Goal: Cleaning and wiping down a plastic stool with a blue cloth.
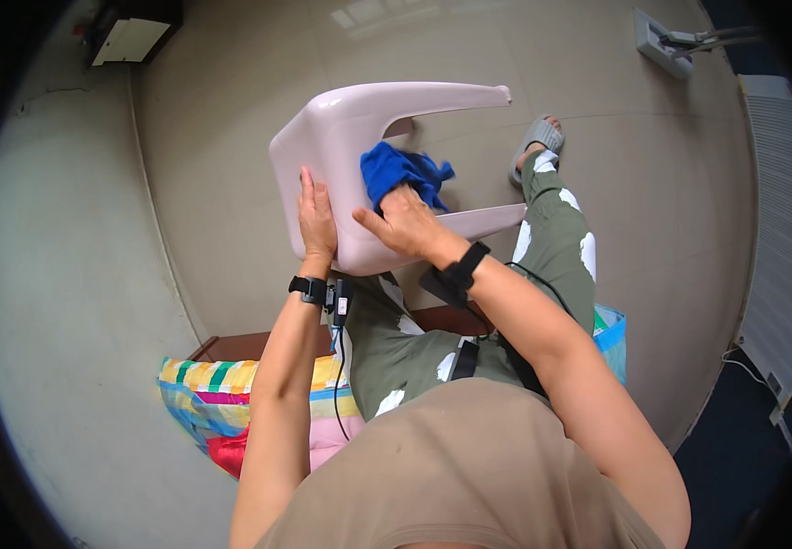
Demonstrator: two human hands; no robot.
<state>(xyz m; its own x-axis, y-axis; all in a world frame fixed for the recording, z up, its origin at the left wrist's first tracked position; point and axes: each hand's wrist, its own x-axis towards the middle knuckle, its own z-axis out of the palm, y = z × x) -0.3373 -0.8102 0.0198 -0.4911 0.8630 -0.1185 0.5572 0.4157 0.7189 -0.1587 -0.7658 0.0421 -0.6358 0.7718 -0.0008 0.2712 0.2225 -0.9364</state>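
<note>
A pale pink plastic stool (341, 123) is tipped on its side before me, its seat to the left and its legs pointing right. My left hand (317, 219) steadies it at the seat end, fingers laid straight along the surface. In my right hand (409, 219) is a blue cloth (396, 168), pressed against the stool's side near the gap between the legs. The cloth covers most of my right fingertips, and its loose end hangs over that gap. Black straps circle both wrists, with a small device on the left one.
A pale wall (80, 240) runs along the left. Colourful checked bags or bedding (210, 398) lie beside my left hip, and a blue bag (612, 340) stands by my right leg. A white ribbed panel (777, 199) is at the right. Cables hang from my wrists.
</note>
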